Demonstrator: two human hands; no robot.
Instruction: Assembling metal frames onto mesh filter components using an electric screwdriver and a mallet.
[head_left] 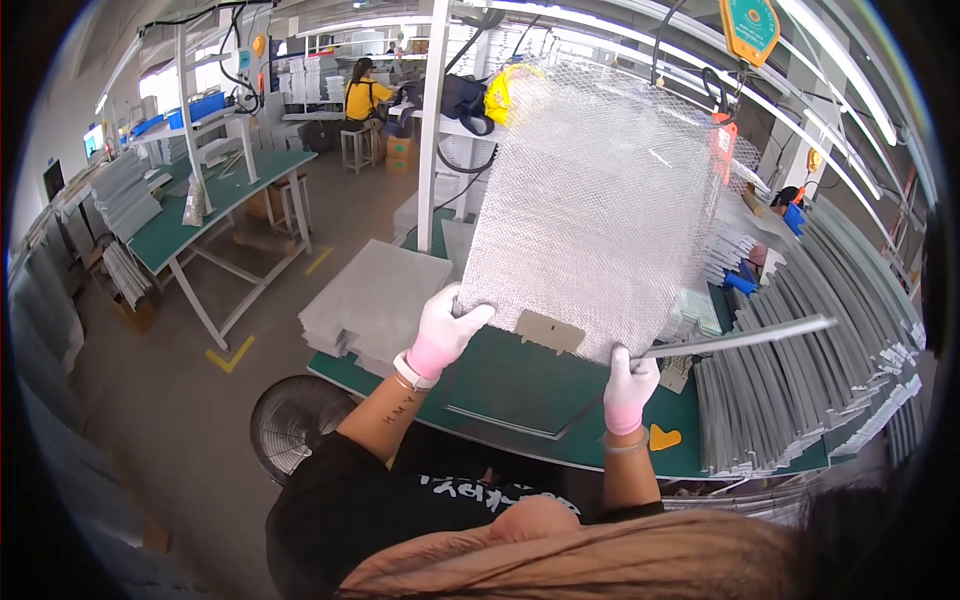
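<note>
Farthest to the left of the mesh [590, 210], low beside the counter [685, 412], a fan [290, 425] is placed, probably so that air is sent toward the body. Just left of the mesh, a stack [375, 300] of pale sheets is set on the counter, perhaps for easy reach. The near left corner of the mesh is gripped by the left hand [445, 330], with the thumb laid on top. The mesh is held above the counter, in front of the body; by the two-corner grip it seems to be made flat and steady. At its near edge a plate [550, 332] is seen; whether it is joined cannot be told. The near right corner is gripped by the right hand [628, 390]. A yellow piece [664, 437] lies nearer to the body than this corner. Right of the mesh, a bar [745, 338] seems to be held at its end by the same hand, and long strips [790, 385] are piled side by side, presumably to be picked singly.
</note>
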